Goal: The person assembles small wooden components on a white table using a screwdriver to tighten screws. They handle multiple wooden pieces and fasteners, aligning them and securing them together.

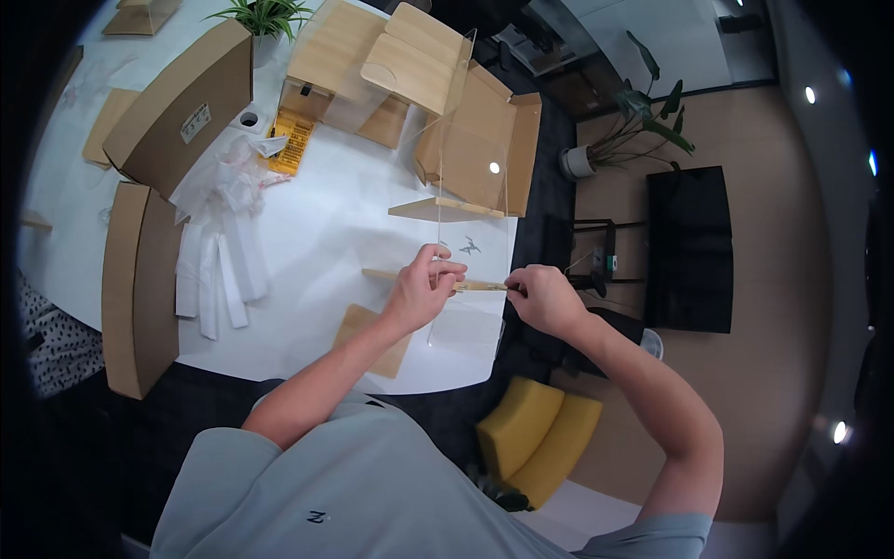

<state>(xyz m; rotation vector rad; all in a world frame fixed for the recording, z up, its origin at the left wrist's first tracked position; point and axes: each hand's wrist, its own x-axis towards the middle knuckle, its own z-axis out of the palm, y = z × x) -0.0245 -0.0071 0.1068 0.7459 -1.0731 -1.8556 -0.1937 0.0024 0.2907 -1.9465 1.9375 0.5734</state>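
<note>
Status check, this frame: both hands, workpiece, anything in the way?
Left hand at wooden board, seen edge-on. Right hand at its right end, grip unclear. Small metal pieces beyond; nothing visibly blocking.

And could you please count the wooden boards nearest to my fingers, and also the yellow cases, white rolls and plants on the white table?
Wooden boards: 3 (one at your right fingers, one beyond, one flat below your left forearm)
Yellow cases: 1
White rolls: 1
Plants: 1
Total: 6

Fisheye bending, dark corners
</note>
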